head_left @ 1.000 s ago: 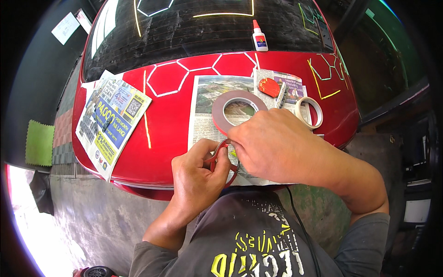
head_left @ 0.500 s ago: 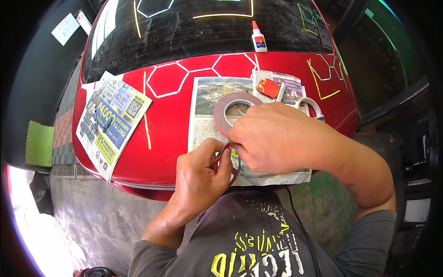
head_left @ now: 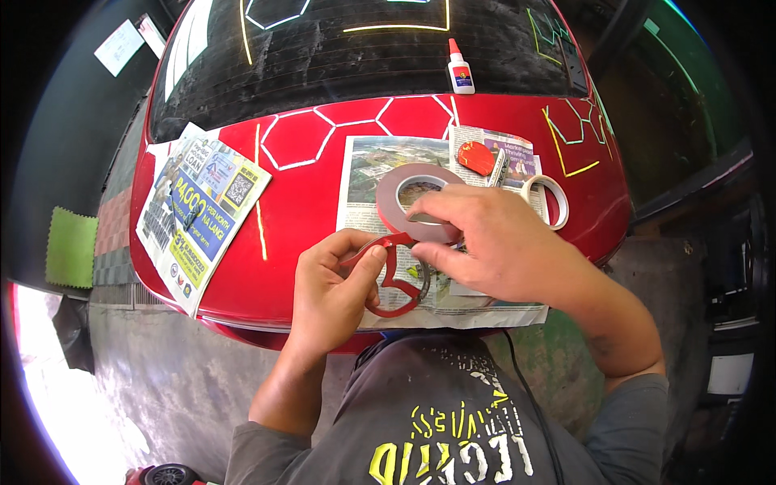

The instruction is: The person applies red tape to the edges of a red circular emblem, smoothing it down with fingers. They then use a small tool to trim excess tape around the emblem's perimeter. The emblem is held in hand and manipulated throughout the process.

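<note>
One red spoked ring [head_left: 391,265] extends from the grip of the left hand [head_left: 330,283], pinching its far rim, toward the near edge of the car trunk [head_left: 299,210], while the right hand's [head_left: 497,242] grip gapes just right of it, partly over the tape roll [head_left: 391,191].

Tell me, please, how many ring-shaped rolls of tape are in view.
2: a wide, flat grey-and-red tape roll, partly covered by the bare right hand, and a narrow cream tape roll farther right, beyond that hand. More could be hidden.
</note>
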`<state>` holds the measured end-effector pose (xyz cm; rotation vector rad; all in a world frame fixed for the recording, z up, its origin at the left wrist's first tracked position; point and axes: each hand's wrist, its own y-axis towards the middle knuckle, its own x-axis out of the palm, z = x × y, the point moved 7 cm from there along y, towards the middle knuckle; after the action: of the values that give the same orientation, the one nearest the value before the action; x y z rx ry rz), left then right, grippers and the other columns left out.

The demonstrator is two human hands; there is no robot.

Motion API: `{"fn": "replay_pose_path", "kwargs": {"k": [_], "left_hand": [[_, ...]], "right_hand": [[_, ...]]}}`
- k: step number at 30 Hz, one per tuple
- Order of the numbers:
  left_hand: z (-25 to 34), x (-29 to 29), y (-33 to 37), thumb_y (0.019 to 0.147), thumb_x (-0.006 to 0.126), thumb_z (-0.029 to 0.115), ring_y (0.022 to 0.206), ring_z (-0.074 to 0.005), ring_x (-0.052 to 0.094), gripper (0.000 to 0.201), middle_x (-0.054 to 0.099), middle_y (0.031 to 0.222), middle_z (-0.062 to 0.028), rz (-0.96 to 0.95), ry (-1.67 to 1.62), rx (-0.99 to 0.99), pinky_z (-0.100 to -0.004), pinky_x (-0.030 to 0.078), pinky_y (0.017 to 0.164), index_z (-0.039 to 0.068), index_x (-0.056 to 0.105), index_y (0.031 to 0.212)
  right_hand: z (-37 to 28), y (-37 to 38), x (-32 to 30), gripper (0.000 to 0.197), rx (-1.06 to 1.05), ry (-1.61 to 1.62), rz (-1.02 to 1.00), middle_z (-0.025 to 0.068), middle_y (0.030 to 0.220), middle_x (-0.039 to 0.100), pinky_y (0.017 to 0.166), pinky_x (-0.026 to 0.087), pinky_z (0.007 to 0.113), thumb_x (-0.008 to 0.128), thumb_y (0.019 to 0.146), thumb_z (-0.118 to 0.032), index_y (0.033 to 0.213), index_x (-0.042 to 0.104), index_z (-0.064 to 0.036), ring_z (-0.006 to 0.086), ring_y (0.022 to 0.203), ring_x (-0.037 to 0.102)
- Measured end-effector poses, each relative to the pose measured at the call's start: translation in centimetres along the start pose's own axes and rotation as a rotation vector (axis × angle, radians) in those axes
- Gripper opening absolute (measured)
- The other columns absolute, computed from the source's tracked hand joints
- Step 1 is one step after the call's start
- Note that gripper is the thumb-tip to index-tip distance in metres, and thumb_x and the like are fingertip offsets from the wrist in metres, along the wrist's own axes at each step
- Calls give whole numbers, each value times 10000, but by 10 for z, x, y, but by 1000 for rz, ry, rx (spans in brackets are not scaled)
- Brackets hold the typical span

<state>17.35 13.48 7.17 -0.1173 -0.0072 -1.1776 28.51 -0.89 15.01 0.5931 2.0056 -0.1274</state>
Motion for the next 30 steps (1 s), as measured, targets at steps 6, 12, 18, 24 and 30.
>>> {"fn": "replay_pose_path", "kwargs": {"k": [6, 12, 18, 24, 30], "left_hand": [[-9, -2, 6, 1075, 661, 180, 581, -88, 642, 200, 668, 702, -25, -74, -24, -136, -227, 449, 511, -14, 701, 1052], [-12, -2, 6, 1055, 677, 175, 648, -96, 671, 214, 692, 726, -25, -68, -39, -113, -259, 519, 578, -34, 725, 1052], [5, -1, 15, 1023, 676, 125, 684, -87, 690, 188, 736, 750, -61, -164, 264, -64, -251, 534, 615, -46, 731, 967], [1, -2, 24, 985, 685, 98, 685, -81, 688, 159, 721, 760, -44, -209, 184, -110, -245, 530, 618, -43, 711, 916], [-8, -1, 27, 939, 732, 66, 680, -61, 670, 128, 707, 750, -34, -220, 187, -138, -232, 512, 611, -8, 667, 858]], "right_hand": [[4, 6, 21, 215, -120, 67, 58, 113, 925, 697, 754, 575, 488, 777, 897, -216, 1051, 720, -77, 366, 881, 722], [1, 2, 27, 112, -195, 1, 117, 90, 865, 689, 682, 574, 481, 734, 880, -184, 912, 703, -81, 341, 817, 724], [0, 0, 27, 97, -212, -25, 124, 96, 839, 681, 675, 572, 475, 734, 861, -171, 843, 709, -78, 333, 780, 720], [-3, 1, 25, 94, -226, -31, 131, 98, 830, 684, 684, 576, 470, 737, 851, -171, 830, 719, -81, 328, 774, 722], [-4, 1, 31, 93, -246, -39, 125, 94, 822, 689, 692, 586, 458, 746, 837, -172, 819, 730, -82, 318, 778, 731]]}}
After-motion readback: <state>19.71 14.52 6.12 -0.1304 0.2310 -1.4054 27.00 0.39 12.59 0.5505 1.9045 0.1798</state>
